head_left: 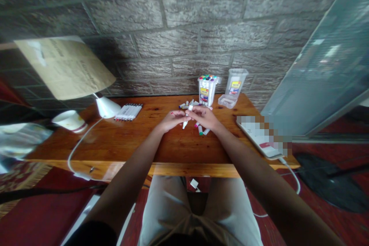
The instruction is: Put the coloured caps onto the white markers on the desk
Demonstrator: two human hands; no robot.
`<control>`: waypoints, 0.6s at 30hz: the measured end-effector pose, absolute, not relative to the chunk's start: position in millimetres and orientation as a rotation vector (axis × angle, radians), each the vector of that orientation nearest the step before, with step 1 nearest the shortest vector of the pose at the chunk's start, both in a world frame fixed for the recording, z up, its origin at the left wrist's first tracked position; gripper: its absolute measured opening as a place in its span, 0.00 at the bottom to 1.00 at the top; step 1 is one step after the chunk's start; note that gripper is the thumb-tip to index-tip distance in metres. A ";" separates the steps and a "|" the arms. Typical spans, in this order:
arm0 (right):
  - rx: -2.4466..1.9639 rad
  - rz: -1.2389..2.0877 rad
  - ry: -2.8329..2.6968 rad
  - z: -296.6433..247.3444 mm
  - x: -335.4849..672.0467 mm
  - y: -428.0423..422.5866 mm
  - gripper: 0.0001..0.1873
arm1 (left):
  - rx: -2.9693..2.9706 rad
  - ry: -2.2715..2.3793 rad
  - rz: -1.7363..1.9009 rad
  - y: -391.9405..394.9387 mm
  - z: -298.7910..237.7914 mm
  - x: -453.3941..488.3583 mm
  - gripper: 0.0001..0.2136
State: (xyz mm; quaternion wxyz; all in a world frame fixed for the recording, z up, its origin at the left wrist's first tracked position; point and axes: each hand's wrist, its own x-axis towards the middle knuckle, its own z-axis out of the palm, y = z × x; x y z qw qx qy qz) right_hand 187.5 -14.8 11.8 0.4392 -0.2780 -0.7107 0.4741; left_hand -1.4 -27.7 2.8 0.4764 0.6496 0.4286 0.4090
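Both hands meet over the middle of the wooden table (115,146). Between them is a white marker (185,123), tilted, its lower tip pointing down toward the tabletop. My left hand (173,120) grips it from the left with fingers curled. From the right, my right hand (204,116) closes its thumb and fingers on the same marker. Loose markers, one with a green end (201,130), lie just below and behind my right hand, partly covered by it. Behind the hands stands a clear box full of markers (205,91) with coloured ends up.
An open clear plastic case (236,82) stands at the back right, its lid (227,101) beside it. A row of markers (128,112) lies at left, near the lamp (106,107) and a paper cup (70,120). A tablet (259,136) with a cable lies at right.
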 end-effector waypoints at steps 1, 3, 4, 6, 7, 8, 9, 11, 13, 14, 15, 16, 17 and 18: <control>-0.700 1.175 -1.776 12.2 188.0 -15.3 0.19 | 1.590 1.048 1.007 -27.8 2.9 -1.4 0.19; -0.722 1.210 -1.770 14.0 189.0 -16.7 0.19 | 1.596 1.043 1.010 -28.4 3.7 -1.7 0.19; -0.732 1.246 -1.754 15.2 189.4 -17.5 0.19 | 1.599 1.040 1.003 -28.9 4.5 -2.0 0.19; -0.751 1.313 -1.705 17.6 189.6 -18.6 0.18 | 1.605 1.037 0.975 -29.7 6.4 -2.7 0.20; -0.757 1.330 -1.680 18.6 189.2 -18.6 0.17 | 1.607 1.036 0.958 -29.8 7.3 -2.9 0.20; -0.760 1.339 -1.652 19.3 188.7 -18.2 0.16 | 1.607 1.035 0.948 -29.7 7.7 -3.0 0.21; -0.760 1.345 -1.619 19.8 188.2 -17.1 0.15 | 1.600 1.035 0.947 -29.2 7.7 -2.8 0.21; -0.753 1.361 -1.524 19.9 188.0 -12.6 0.15 | 1.550 1.047 0.971 -27.5 6.0 -2.0 0.23; -0.753 1.363 -1.391 18.9 190.7 -4.8 0.15 | 1.465 1.084 1.039 -25.0 2.8 -1.1 0.25; -0.765 1.348 -1.324 17.9 193.5 0.2 0.16 | 1.430 1.109 1.076 -23.6 1.0 -1.0 0.25; -0.792 1.312 -1.264 16.6 197.1 5.7 0.17 | 1.408 1.135 1.112 -22.2 -0.6 -1.4 0.26; -0.838 1.262 -1.234 15.0 201.3 11.4 0.18 | 1.399 1.163 1.147 -20.7 -2.2 -2.1 0.26; -0.900 1.183 -1.242 13.3 205.6 17.0 0.20 | 1.400 1.194 1.180 -19.1 -3.5 -3.4 0.26; -0.977 1.081 -1.287 11.5 209.8 22.2 0.22 | 1.410 1.231 1.213 -17.4 -4.6 -5.1 0.26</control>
